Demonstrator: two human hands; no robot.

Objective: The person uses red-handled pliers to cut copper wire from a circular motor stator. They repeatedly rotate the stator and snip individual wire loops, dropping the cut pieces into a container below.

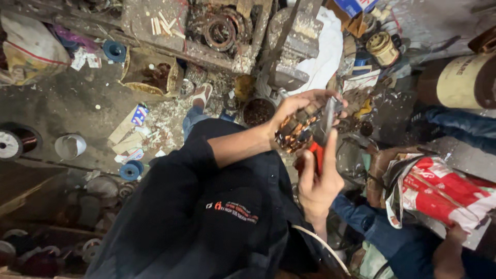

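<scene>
Copper-wound coil (295,133) held chest-high in left hand (292,111), fingers clamped round it. Right hand (319,178) closed on red-handled tool (321,138), metal tip against coil's edge. Step in hand, judged: working tool into windings. Next move calls for steady left grip, small careful tool pressure. Tool tip blurred; contact point hard to make out. Right forearm cut off by frame. Floor (67,111) below littered with scraps.
</scene>
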